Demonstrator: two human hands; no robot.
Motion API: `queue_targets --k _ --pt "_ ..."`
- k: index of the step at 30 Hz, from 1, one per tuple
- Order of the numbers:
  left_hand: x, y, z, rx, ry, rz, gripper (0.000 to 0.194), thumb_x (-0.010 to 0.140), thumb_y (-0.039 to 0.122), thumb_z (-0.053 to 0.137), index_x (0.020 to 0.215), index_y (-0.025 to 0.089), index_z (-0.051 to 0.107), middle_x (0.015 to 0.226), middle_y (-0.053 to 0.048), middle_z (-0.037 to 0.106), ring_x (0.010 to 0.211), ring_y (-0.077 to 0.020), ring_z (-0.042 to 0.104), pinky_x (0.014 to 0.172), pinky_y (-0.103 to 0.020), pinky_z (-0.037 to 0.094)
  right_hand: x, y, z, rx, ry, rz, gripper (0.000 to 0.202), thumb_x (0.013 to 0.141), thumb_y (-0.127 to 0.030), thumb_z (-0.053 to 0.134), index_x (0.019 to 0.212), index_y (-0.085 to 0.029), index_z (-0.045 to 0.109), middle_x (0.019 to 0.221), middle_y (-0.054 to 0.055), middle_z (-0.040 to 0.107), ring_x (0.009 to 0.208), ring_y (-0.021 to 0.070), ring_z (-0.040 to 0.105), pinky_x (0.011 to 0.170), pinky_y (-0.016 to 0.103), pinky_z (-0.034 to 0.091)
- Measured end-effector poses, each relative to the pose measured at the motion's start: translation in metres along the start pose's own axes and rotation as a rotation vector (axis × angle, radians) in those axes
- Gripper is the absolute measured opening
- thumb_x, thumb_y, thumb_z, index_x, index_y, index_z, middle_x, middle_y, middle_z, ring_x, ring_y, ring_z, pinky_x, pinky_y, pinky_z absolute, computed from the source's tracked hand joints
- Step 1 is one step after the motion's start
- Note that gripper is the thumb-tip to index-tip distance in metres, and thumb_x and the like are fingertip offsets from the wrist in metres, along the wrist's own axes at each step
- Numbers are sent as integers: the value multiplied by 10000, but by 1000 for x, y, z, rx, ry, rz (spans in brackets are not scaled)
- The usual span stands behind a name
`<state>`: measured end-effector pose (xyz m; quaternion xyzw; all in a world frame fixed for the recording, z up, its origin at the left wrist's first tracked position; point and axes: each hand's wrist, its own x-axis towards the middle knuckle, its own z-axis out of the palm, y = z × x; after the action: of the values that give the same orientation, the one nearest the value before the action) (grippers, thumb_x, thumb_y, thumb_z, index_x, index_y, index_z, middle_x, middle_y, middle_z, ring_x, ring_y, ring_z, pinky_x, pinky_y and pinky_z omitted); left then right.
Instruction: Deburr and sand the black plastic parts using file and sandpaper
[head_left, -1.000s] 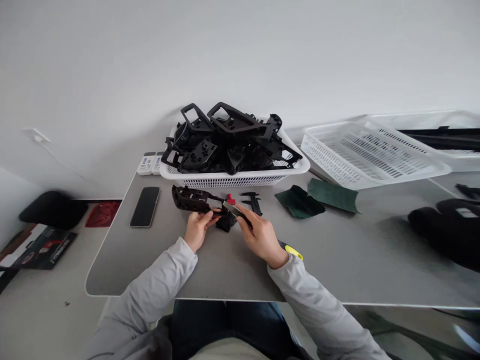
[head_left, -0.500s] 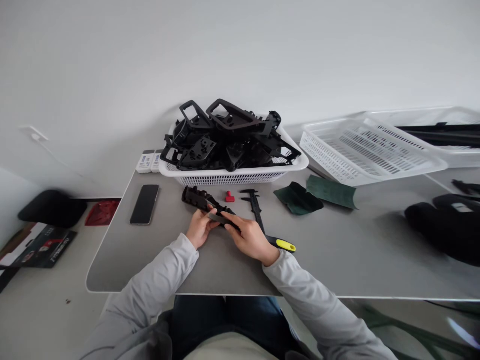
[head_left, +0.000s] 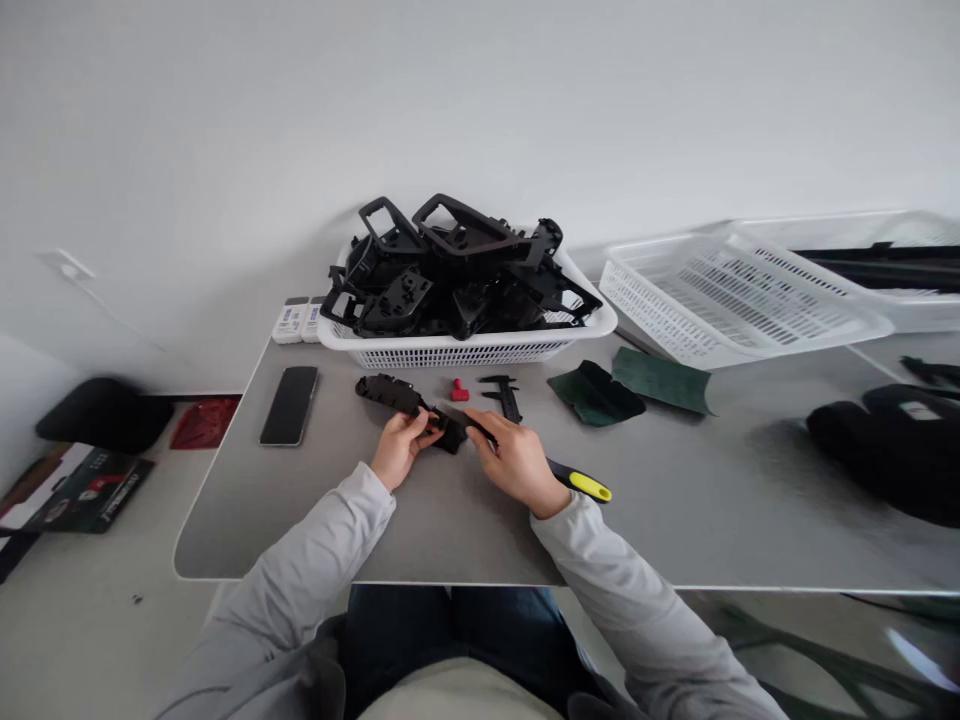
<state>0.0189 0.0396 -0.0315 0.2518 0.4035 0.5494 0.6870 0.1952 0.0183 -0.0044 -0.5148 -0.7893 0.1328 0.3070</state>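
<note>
My left hand (head_left: 400, 448) is closed on a black plastic part (head_left: 390, 392), whose long end points to the upper left. A tool with a flat grey blade and a yellow and black handle (head_left: 590, 486) passes under my right hand (head_left: 520, 464), which is closed around it. The blade touches or nearly touches the part near my left fingertips. Just beyond my hands lie a small red piece (head_left: 460, 391) and a black caliper (head_left: 510, 402), its lower end hidden by my right hand.
A white basket (head_left: 465, 355) heaped with black plastic parts stands at the back. To its right are green sheets (head_left: 660, 379) and another white basket (head_left: 660, 310). A phone (head_left: 289, 405) lies at left, and a black bundle (head_left: 885, 450) at right.
My right hand and the tool have shifted to the right. The black part has turned slightly, its long end now farther left and its near end showing between my hands.
</note>
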Motion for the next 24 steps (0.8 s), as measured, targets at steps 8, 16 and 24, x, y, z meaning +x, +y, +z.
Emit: queue_targets --k 8,16,24 --pt "0 -5 -3 99 -4 55 416 532 397 824 774 145 598 730 10 613 679 -119 609 797 -358 536 -1 -3 -3 -170 -147 18 341 901 -263 434 1185 -222 618 935 46 703 727 168 650 587 243 442" --pt "0 -5 -5 99 -22 67 399 553 387 816 781 146 593 764 2 624 706 -126 618 807 -357 528 -2 -1 -4 -170 -128 21 345 901 -271 426 1180 -226 624 910 44 701 726 162 646 586 237 427" --pt "-3 2 0 4 -8 39 394 530 335 828 766 150 572 773 -6 651 697 -123 625 734 -306 532 -2 3 -2 -152 -17 62 326 905 -275 420 1138 -212 639 910 53 700 724 173 649 588 248 439"
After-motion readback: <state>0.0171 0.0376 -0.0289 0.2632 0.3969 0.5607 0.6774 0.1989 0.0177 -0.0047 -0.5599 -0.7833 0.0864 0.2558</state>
